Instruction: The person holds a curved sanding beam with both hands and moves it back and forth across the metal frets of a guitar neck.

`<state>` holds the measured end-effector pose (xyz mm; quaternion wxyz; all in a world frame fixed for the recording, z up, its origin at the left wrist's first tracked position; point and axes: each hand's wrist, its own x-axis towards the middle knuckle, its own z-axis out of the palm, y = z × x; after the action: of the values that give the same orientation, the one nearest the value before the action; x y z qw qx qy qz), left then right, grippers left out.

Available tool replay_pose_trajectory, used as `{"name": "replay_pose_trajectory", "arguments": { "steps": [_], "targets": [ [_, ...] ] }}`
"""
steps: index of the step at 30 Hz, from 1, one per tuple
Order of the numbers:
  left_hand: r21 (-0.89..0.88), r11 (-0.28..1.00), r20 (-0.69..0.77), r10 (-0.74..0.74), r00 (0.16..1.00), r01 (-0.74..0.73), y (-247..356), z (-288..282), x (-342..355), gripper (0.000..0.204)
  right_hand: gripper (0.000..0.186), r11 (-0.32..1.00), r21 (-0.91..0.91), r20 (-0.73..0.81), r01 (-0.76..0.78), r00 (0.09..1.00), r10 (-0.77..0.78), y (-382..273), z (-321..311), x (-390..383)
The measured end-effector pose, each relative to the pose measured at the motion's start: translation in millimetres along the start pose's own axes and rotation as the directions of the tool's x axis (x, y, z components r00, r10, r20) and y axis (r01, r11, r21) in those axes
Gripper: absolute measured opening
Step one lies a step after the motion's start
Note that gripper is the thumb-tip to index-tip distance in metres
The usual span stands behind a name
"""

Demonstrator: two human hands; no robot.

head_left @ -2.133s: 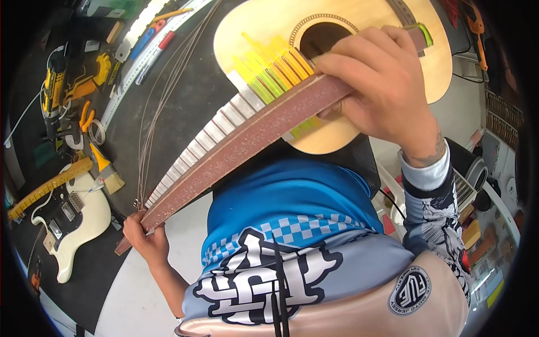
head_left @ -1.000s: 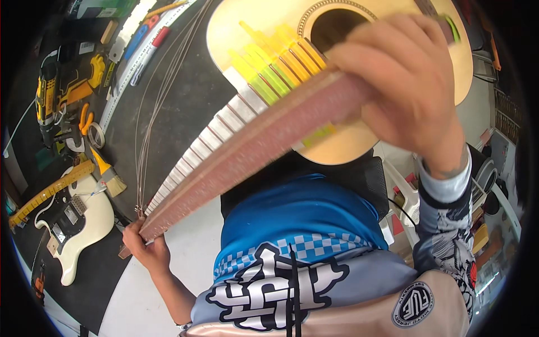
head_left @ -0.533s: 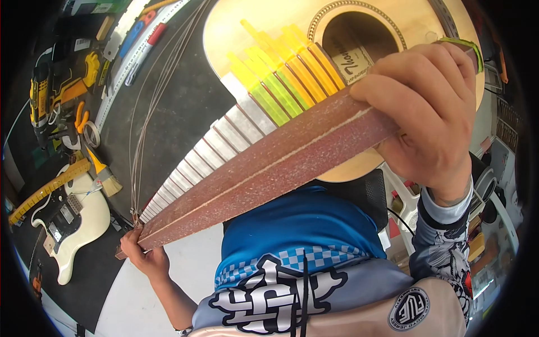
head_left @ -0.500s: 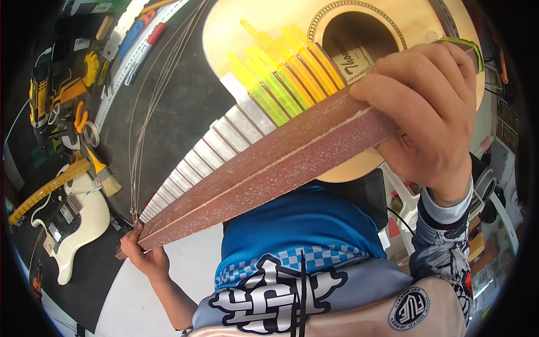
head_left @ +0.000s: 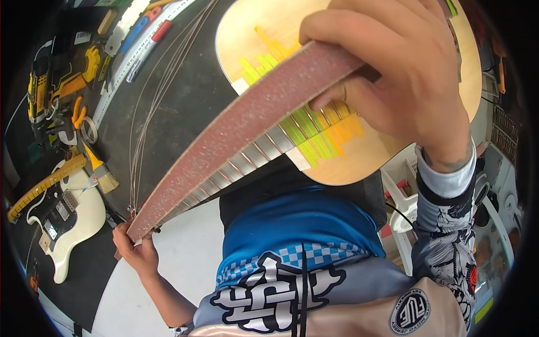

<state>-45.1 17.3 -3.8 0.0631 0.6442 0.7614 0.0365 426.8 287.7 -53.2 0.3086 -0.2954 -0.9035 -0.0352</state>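
Note:
A long straight sanding bar (head_left: 236, 135), faced with reddish-brown sandpaper, lies slantwise over the neck of an acoustic guitar (head_left: 348, 171). My right hand (head_left: 404, 78) is closed round its upper right end, near the soundhole, which the hand and bar hide. At the lower left end, my left hand (head_left: 135, 253) is closed on the bar beside the guitar's headstock end; its fingertips are partly hidden. Metal frets show between silvery tape strips (head_left: 266, 145) along the near edge of the fretboard. Yellow and green tape strips (head_left: 311, 137) run onto the guitar's pale top.
A dark table holds a white electric guitar body (head_left: 84, 222), a loose maple neck (head_left: 48, 188), a brush (head_left: 104, 174), a drill (head_left: 39, 95), orange-handled pliers (head_left: 79, 112), a marker (head_left: 149, 50) and a long ruler (head_left: 120, 73). Loose strings (head_left: 151, 112) curve up from the headstock.
The sanding bar has shifted away from me across the fretboard and tilted, so one sandpaper face shows. My right hand moved up with it; frets on the near side came into view.

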Motion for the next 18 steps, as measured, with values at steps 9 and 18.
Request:
{"name": "replay_pose_trajectory", "arguments": {
  "steps": [9, 18],
  "targets": [
    [0.001, 1.0, -0.014, -0.002, 1.0, 0.002, -4, 2, -16, 0.034, 0.041, 0.993, 0.029, 0.155, -0.115, 0.982, 0.109, -20, -23, -12],
    [0.019, 1.0, 0.003, 0.017, 1.0, -0.017, -3, -2, -12, 0.037, 0.039, 0.992, 0.011, 0.214, -0.13, 0.969, 0.124, -20, -30, -2]
  ]
}}
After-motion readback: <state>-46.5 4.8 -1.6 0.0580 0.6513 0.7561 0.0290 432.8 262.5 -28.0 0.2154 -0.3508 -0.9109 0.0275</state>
